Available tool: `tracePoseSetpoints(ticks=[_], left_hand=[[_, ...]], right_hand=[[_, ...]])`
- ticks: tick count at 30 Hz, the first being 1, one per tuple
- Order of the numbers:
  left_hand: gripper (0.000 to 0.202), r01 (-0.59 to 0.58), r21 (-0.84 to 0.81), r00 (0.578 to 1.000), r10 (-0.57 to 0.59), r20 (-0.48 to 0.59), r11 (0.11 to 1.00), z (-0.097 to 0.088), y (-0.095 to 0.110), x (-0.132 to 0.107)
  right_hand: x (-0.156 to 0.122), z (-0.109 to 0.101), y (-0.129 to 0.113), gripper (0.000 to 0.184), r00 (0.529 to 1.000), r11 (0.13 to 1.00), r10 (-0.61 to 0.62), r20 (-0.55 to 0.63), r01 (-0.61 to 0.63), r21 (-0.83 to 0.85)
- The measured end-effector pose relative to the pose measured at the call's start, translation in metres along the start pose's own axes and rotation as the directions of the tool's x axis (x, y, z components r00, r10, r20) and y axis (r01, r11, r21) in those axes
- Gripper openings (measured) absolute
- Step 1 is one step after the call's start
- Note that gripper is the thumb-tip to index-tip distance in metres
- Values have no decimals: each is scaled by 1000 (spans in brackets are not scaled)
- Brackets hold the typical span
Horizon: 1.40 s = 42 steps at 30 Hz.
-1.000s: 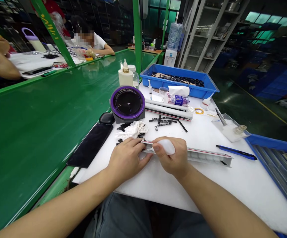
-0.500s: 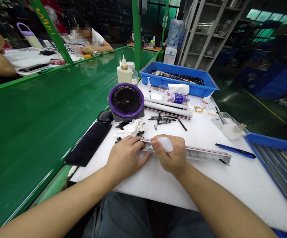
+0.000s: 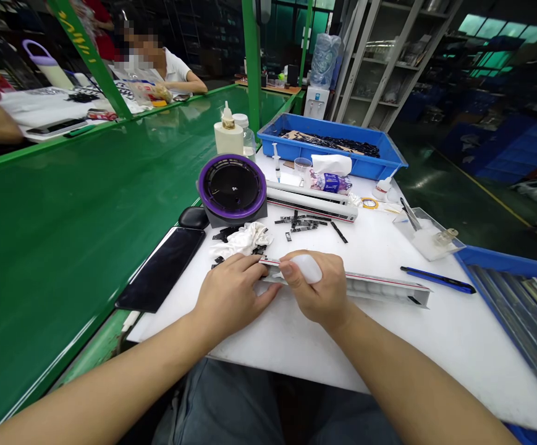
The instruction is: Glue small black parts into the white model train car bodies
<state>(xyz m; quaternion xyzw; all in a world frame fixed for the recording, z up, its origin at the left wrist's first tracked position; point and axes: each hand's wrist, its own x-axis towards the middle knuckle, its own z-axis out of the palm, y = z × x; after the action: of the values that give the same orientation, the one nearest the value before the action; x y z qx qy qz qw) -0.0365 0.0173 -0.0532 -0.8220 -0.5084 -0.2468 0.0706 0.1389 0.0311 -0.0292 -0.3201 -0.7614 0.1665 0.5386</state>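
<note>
My right hand point(image 3: 320, 287) is closed around a small white squeeze bottle point(image 3: 309, 269), its nozzle pointing left and down into the near end of a long white channel-shaped strip point(image 3: 384, 287) with a red line along its edge. Fingers of my left hand point(image 3: 233, 290) wrap over the strip's left end and hold it on the white table point(image 3: 365, 352). Whether the nozzle touches the strip I cannot tell. Just behind my left hand lie a crumpled white cloth point(image 3: 245, 240) and small black pieces. Further back, several thin black strips point(image 3: 303, 222) lie loose.
A round purple-rimmed device point(image 3: 232, 187) stands behind the cloth, a phone point(image 3: 160, 269) to its left. Behind are two white bars point(image 3: 312, 205), tissues point(image 3: 330, 174) and a blue bin point(image 3: 277, 137). A blue cutter point(image 3: 437, 280) lies right. Another person point(image 3: 175, 68) sits across the green belt point(image 3: 87, 204).
The view has shifted slightly, so everything sits a little further left. Both hands keep their hold on the bottle and the strip, with almost no movement.
</note>
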Motion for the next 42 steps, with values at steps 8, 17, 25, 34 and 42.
tracePoseSetpoints(ticks=[8,17,25,34,42], left_hand=[[24,4,1,1000,-4,-10,1000,0,-1,0],[26,-8,-2,1000,8,-21,1000,0,-1,1],[26,-7,5,1000,7,-22,1000,0,0,0],[24,-7,14,1000,8,-29,1000,0,-1,0],[26,-27,29,999,28,-29,999,-1,0,1]], right_hand=[[2,-1,0,23,1000,1000,8,2,-8,-8],[3,-2,-2,25,1000,1000,24,18,-24,0],[3,-4,-2,23,1000,1000,24,15,-24,2],[5,-4,-2,23,999,999,35,21,-35,25],[4,-13,-4,28,939,902,305,-160,-231,364]])
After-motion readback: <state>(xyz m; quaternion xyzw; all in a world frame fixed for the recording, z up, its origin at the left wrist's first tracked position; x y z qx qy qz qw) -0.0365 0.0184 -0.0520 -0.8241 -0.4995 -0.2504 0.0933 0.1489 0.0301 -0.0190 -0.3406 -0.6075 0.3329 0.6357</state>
